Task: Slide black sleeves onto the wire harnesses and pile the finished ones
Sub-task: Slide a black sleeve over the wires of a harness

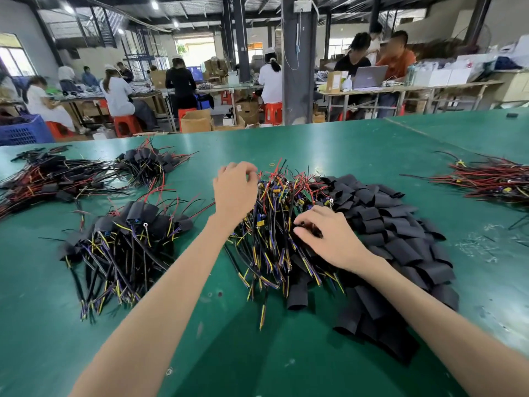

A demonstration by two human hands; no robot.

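left hand [234, 193]: fingers bent over far end of wire harnesses [272, 219], cannot tell if holding | right hand [329, 239]: fingers dug into same heap, cannot tell | black sleeves [386, 224]: touching heap's right side | finished pile [128, 233]: left, on green counter [372, 147]

A factory hall with a dark pillar [299, 67], ceiling lamps [155, 4], bright windows [14, 61], long workbenches [400, 88] and red stools [127, 124].

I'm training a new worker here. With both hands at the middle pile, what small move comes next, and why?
Probably pull one harness free of the unsleeved pile: the left hand and right hand are both at it, neither clearly grips anything, and the black sleeves lie right beside it.
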